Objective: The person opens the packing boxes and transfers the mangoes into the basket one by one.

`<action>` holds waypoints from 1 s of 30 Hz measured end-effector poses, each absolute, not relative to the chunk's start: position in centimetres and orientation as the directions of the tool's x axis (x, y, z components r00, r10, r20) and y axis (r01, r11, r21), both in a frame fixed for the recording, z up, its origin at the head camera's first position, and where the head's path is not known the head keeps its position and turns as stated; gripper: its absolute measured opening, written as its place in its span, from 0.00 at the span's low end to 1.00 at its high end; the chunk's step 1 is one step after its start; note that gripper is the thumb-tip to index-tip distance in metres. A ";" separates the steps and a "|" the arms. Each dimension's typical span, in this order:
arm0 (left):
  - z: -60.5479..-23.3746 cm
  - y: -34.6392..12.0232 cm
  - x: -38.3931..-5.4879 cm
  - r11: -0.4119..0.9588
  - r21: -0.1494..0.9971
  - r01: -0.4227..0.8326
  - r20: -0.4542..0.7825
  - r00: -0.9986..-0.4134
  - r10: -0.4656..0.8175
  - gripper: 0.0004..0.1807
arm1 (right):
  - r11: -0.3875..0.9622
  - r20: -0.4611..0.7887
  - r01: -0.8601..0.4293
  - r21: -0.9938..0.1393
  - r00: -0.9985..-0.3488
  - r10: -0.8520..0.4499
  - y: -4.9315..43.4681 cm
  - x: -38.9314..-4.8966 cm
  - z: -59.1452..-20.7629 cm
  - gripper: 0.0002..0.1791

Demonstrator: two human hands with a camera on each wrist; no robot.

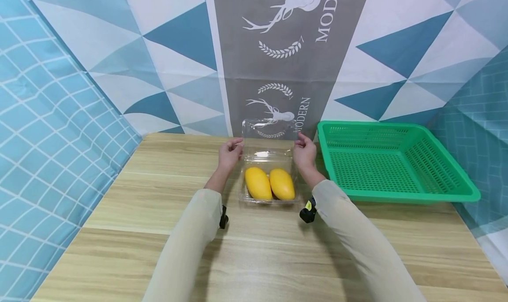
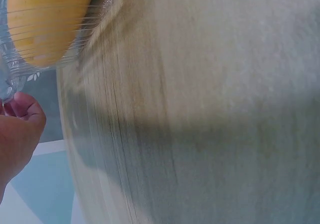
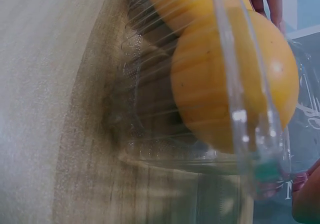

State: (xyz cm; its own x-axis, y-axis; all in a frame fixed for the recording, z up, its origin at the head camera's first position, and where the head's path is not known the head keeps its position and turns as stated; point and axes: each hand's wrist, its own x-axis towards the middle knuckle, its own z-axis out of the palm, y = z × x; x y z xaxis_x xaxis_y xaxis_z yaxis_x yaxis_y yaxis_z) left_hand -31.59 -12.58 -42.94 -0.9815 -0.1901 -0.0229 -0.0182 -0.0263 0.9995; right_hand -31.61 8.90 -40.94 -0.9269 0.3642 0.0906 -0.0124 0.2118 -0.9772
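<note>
A clear plastic clamshell box [image 1: 267, 201] sits on the table with its lid [image 1: 270, 139] raised at the back. Two yellow mangoes lie side by side in its base, a left mango [image 1: 258, 184] and a right mango [image 1: 282, 184]. My left hand [image 1: 231, 154] pinches the lid's left edge between thumb and fingers. At the opposite edge, my right hand [image 1: 304, 153] grips the lid in the same way. The left wrist view catches one mango [image 2: 47, 22] through the ribbed plastic wall. Only part of the right hand [image 3: 306, 196] enters the right wrist view.
To the right stands a green plastic basket [image 1: 373, 169] with perforated sides, close to my right forearm. The wooden table [image 1: 254, 258] meets a patterned cloth backdrop [image 1: 190, 50] behind the box. Blue checked cloth [image 1: 51, 117] hangs along the left.
</note>
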 end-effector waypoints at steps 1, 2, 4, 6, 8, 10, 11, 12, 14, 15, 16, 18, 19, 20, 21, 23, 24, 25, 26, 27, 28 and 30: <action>-43.0 -12.6 -31.6 -0.031 0.999 -0.024 -0.029 -0.981 -0.189 0.16 | 0.204 0.083 -0.008 -0.979 -0.929 0.362 8.9 -31.6 -41.0 0.25; -43.0 -12.6 -31.6 -0.039 0.999 -0.030 -0.037 -0.981 -0.189 0.16 | 0.200 0.075 -0.001 -0.980 -0.930 0.360 8.9 -31.6 -41.0 0.25; -43.1 -12.5 -31.7 -0.043 0.998 -0.040 -0.048 -0.980 -0.192 0.15 | 0.196 0.058 0.013 -0.981 -0.933 0.354 9.0 -31.5 -41.1 0.26; -43.2 -12.5 -31.7 -0.040 0.998 -0.045 -0.053 -0.979 -0.195 0.15 | 0.199 0.050 0.022 -0.980 -0.936 0.348 9.0 -31.5 -41.2 0.26; -43.3 -12.6 -31.8 -0.031 0.998 -0.047 -0.052 -0.978 -0.201 0.15 | 0.205 0.045 0.029 -0.978 -0.937 0.346 9.0 -31.5 -41.3 0.26; -43.5 -12.6 -31.9 -0.015 0.999 -0.049 -0.051 -0.977 -0.209 0.15 | 0.204 0.043 0.030 -0.978 -0.937 0.347 9.0 -31.5 -41.5 0.26; -43.5 -12.5 -31.9 -0.010 0.999 -0.050 -0.051 -0.976 -0.212 0.15 | 0.201 0.041 0.032 -0.979 -0.936 0.349 9.0 -31.5 -41.6 0.25; -43.6 -12.5 -32.0 -0.005 0.999 -0.051 -0.051 -0.976 -0.214 0.15 | 0.201 0.038 0.036 -0.979 -0.935 0.352 9.0 -31.5 -41.6 0.25; -43.7 -12.5 -32.1 -0.002 0.999 -0.054 -0.054 -0.975 -0.216 0.15 | 0.207 0.036 0.042 -0.977 -0.933 0.359 9.0 -31.6 -41.8 0.24; -43.7 -12.5 -32.1 -0.004 0.998 -0.057 -0.056 -0.975 -0.216 0.15 | 0.208 0.035 0.044 -0.977 -0.931 0.362 9.0 -31.7 -41.9 0.23; -43.7 -12.5 -32.1 -0.004 0.998 -0.058 -0.057 -0.975 -0.216 0.15 | 0.207 0.034 0.045 -0.977 -0.930 0.366 9.0 -31.7 -42.0 0.22; -43.8 -12.4 -32.1 -0.013 0.998 -0.061 -0.063 -0.975 -0.214 0.15 | 0.215 0.039 0.045 -0.976 -0.927 0.373 9.0 -31.8 -42.1 0.21; -43.8 -12.4 -32.1 -0.016 0.998 -0.062 -0.064 -0.975 -0.214 0.16 | 0.216 0.040 0.045 -0.975 -0.927 0.374 9.0 -31.8 -42.1 0.20; -43.8 -12.4 -32.1 -0.019 0.998 -0.064 -0.067 -0.975 -0.214 0.16 | 0.217 0.041 0.045 -0.975 -0.926 0.375 8.9 -31.8 -42.1 0.19; -43.8 -12.4 -32.1 -0.022 0.997 -0.068 -0.071 -0.975 -0.213 0.16 | 0.212 0.037 0.046 -0.976 -0.926 0.375 8.9 -31.8 -42.1 0.19; -43.7 -12.4 -32.0 -0.031 0.997 -0.074 -0.079 -0.975 -0.208 0.16 | 0.208 0.029 0.054 -0.977 -0.927 0.374 8.9 -31.8 -42.1 0.18; -43.7 -12.4 -32.0 -0.033 0.996 -0.077 -0.082 -0.975 -0.207 0.16 | 0.206 0.025 0.056 -0.977 -0.928 0.371 8.8 -31.8 -42.1 0.18; -43.7 -12.4 -32.0 -0.033 0.996 -0.080 -0.085 -0.975 -0.206 0.16 | 0.209 0.024 0.058 -0.976 -0.929 0.370 8.8 -31.9 -42.2 0.18; -43.7 -12.4 -32.0 -0.036 0.996 -0.083 -0.089 -0.975 -0.205 0.16 | 0.210 0.022 0.060 -0.976 -0.930 0.368 8.8 -31.9 -42.2 0.18; -43.7 -12.4 -32.0 -0.041 0.995 -0.086 -0.093 -0.975 -0.203 0.16 | 0.212 0.022 0.061 -0.975 -0.930 0.366 8.9 -31.9 -42.2 0.18; -43.7 -12.4 -32.0 -0.045 0.995 -0.086 -0.094 -0.975 -0.202 0.16 | 0.215 0.024 0.060 -0.975 -0.930 0.367 8.9 -31.9 -42.2 0.18; -43.8 -12.5 -32.0 -0.052 0.995 -0.084 -0.093 -0.976 -0.199 0.16 | 0.224 0.029 0.059 -0.973 -0.930 0.367 8.9 -31.9 -42.3 0.17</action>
State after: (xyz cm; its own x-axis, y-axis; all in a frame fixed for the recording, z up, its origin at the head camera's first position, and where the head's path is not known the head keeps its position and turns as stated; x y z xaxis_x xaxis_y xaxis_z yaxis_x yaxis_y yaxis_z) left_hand -32.00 -12.47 -43.76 -0.9757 -0.1986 -0.0927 -0.0840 -0.0517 0.9951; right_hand -31.90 8.90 -42.28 -0.9298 0.3670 0.0287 0.0586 0.2244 -0.9727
